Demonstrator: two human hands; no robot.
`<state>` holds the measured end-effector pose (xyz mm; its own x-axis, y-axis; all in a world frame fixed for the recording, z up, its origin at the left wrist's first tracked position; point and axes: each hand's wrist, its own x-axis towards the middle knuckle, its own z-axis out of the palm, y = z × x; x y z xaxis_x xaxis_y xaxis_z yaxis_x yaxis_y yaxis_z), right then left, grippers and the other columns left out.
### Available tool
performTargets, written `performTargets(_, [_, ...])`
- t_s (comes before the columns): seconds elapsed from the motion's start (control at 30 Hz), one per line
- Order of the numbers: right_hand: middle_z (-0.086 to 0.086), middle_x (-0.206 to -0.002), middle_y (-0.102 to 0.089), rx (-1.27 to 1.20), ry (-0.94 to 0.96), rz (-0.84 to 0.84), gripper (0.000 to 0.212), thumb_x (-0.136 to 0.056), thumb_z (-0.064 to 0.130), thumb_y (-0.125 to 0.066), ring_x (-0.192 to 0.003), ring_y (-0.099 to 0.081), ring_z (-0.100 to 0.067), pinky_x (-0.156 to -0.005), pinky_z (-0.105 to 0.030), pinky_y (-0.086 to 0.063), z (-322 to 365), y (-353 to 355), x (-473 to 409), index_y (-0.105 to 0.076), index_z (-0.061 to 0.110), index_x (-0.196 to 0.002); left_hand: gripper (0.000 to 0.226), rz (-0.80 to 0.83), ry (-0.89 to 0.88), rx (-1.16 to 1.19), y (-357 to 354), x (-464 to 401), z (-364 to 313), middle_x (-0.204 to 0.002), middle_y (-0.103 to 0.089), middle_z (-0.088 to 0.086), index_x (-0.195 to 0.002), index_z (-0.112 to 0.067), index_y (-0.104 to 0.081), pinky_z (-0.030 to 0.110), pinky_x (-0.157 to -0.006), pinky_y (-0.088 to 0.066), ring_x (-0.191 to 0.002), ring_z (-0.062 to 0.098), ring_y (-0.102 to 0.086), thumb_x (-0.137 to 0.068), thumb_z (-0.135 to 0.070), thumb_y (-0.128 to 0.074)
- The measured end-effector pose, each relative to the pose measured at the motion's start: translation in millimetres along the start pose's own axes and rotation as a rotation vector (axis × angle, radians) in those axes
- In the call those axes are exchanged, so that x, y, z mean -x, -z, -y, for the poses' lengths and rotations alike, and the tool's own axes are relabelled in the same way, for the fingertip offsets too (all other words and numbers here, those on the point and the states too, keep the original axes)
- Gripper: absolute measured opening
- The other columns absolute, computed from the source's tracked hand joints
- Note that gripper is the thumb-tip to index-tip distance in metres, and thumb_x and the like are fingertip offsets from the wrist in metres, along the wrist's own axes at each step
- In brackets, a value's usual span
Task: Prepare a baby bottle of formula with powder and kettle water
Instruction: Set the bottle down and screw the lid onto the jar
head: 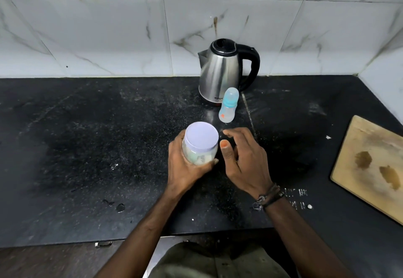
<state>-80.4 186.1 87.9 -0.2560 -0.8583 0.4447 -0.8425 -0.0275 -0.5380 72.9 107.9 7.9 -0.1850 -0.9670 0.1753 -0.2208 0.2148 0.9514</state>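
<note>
Kettle marked "MILTON"

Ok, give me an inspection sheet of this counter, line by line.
Surface: black stone counter, speckled with white powder and smudges.
Job's things: lidded powder jar; steel kettle by the wall; capped baby bottle upright in front of it.
Clutter: stained wooden board at right.
Hands: left hand grips the jar; right hand beside it, holding nothing.
Cables: nothing seen.
Surroundings: marble-look wall tiles.
</note>
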Motion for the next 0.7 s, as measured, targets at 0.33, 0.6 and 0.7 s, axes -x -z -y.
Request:
performTargets(0.33, [0.0,-0.112,-0.062,0.019,-0.053,0.013,0.038,-0.102,0.038,-0.04,-0.087,-0.065,-0.019,-0.065,-0.042,-0.056,-31.9,-18.7,17.1,-0.065,0.012,-0.115,0.115,-0.029,0.03,-0.07,-25.8,-89.5,3.5,-0.141,-0.062,0.007,-0.145,-0.011,-0.049,0.049,-0.109,-0.05,-0.129,0.024,-0.058,-0.049,-0.041,-0.103])
performTargets(0.6, [0.002,-0.113,-0.061,0.03,-0.092,0.094,0.036,-0.101,0.039,-0.041,-0.084,-0.065,-0.017,-0.063,-0.039,-0.056,-45.3,-27.6,17.4,-0.063,0.014,-0.115,0.111,-0.025,0.075,-0.116,-46.1,-126.4,16.3,-0.143,-0.06,0.011,-0.145,-0.006,-0.049,0.048,-0.111,-0.047,-0.13,0.026,-0.056,-0.05,-0.025,-0.105])
performTargets(0.7, [0.001,-0.114,-0.062,0.034,-0.115,0.11,0.034,-0.098,0.037,-0.047,-0.086,-0.065,-0.016,-0.065,-0.037,-0.057,-49.9,-31.2,15.8,-0.064,0.014,-0.115,0.112,-0.017,0.11,-0.124,-50.9,-133.3,22.6,-0.143,-0.06,0.012,-0.145,-0.005,-0.048,0.046,-0.112,-0.047,-0.132,0.027,-0.056,-0.051,-0.025,-0.105])
